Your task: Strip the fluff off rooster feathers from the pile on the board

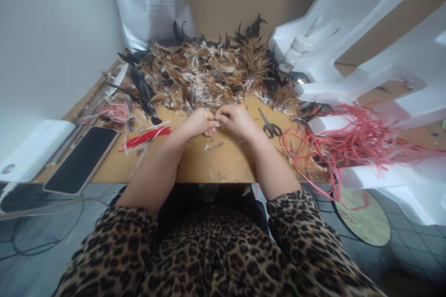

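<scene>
Both hands meet at the middle of the worktop (223, 164), just in front of a wide heap of feathers (205, 74). The left hand (203, 122) has its fingers bent, with the tips turned toward the other hand. The right hand (235, 119) has thumb and forefinger drawn together close against the left fingertips. Whether anything thin is pinched between them cannot be told; the spot is too small and blurred.

The heap spreads across the back of the worktop, mostly brown and tan with pale fluff, and darker feathers stick up along its rear edge. A bunch of black feathers (142, 90) lies at its left side. Small bits of fluff are scattered on the bare wood below the hands.

Beside the right forearm lie scissors (270, 126) with black handles, their blades parted and pointing away from the person. Farther right, a tangle of pink ribbon (362, 137) spills over white supports and hangs past the front edge. Left of the left hand is a bundle of red strips (149, 136), then a phone (83, 160) with a dark screen, and a white box (38, 148). A white bag (156, 14) stands behind the heap.
</scene>
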### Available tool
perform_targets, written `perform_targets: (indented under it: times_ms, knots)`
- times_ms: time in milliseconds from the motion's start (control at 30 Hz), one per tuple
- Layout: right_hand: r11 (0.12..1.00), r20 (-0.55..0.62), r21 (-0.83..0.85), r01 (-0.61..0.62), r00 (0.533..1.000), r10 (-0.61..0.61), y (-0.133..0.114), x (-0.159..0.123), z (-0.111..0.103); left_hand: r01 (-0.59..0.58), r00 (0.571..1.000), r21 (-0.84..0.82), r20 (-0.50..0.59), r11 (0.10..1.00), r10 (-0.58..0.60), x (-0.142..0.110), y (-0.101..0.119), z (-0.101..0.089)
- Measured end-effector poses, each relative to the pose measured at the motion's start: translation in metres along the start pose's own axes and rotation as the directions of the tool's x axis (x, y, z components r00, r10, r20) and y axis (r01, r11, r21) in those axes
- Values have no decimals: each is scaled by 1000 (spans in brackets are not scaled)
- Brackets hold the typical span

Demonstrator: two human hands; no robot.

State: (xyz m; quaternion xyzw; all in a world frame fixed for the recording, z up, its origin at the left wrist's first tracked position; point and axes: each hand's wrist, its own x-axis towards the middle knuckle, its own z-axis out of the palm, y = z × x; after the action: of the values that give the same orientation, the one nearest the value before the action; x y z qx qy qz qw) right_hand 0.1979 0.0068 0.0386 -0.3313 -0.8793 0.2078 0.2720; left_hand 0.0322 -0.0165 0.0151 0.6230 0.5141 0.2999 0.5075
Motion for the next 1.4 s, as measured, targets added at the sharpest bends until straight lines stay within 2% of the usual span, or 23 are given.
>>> perform_targets:
  times_ms: [133, 267, 333, 433, 533, 667, 767, 900, 967, 1033, 1133, 1200, 1300, 1400]
  knots:
    - [992, -29, 98, -83, 996, 86, 3, 0, 0, -33, 999, -23, -34, 999, 32, 3, -1, 4]
    - [965, -17, 207, -162, 985, 170, 10, 1, -1, -44, 999, -72, 17, 996, 46, 0, 2, 6]
    - [924, 27, 317, -213, 976, 215, 16, 2, -3, -39, 997, -104, 58, 994, 46, -3, 7, 6]
    - [805, 118, 526, -274, 961, 250, 23, 3, -4, -39, 994, -189, 88, 981, 57, -7, 13, 5]
    - [725, 85, 635, -267, 957, 278, 26, 5, 0, -77, 997, -362, -44, 929, 65, -5, 15, 2]
    - [718, -9, 657, -230, 950, 312, 25, 8, 15, -105, 957, -545, -284, 832, -65, 4, 10, 0]
    - [831, -113, 530, -168, 957, 266, 19, 9, 23, -89, 922, -542, -361, 836, -137, 9, 7, 1]
    - [980, -202, 191, -59, 974, 99, 7, 7, 23, -58, 904, -426, -406, 903, -133, 10, 7, 3]
    - [1000, -174, -11, -9, 985, 7, 1, 5, 21, -32, 913, -312, -396, 950, -99, 10, 5, 3]
    - [981, -123, -189, 30, 991, -54, -4, 3, 19, -6, 933, -148, -356, 989, -47, 9, 1, 3]
    - [957, -81, -281, 74, 992, -100, -5, 1, 15, -21, 970, 138, -237, 990, 54, 5, -4, 1]
    - [980, -100, -185, 78, 990, -98, 0, 1, 9, -74, 987, 205, -123, 976, 101, 1, -3, 0]
    - [989, -146, 144, 37, 989, -16, 9, 2, -2, -129, 992, 38, 23, 991, 128, -6, 6, -2]
    - [867, -83, 496, -50, 991, 105, 14, 3, -6, -154, 985, -181, 42, 971, 164, -12, 17, -3]
